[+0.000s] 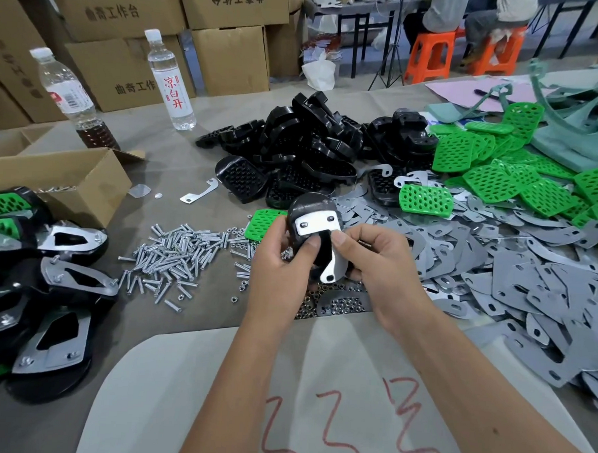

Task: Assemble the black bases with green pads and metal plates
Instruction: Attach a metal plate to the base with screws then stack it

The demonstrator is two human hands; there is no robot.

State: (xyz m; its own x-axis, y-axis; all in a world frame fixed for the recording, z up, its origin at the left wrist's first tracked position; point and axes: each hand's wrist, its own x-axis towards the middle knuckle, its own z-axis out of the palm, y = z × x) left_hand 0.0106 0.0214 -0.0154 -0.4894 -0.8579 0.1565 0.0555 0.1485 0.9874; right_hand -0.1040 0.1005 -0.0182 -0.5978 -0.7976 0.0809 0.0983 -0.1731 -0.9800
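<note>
My left hand [279,259] grips a black base [308,206] held upright above the table, thumb on its face. A shiny metal plate [320,227] lies against the base, and my right hand [375,260] pinches the plate's edge with thumb and forefinger. A green pad [261,223] lies flat just behind my left hand. Loose black bases [294,140] are heaped further back. More green pads [499,166] spread to the right, and grey metal plates [511,270] cover the right side of the table.
Screws [176,255] and nuts [339,301] lie near my hands. Finished assemblies [48,284] stack at the left beside an open cardboard box [70,178]. Two bottles [170,80] stand at the back left. Cartons, orange stools and seated people are beyond the table.
</note>
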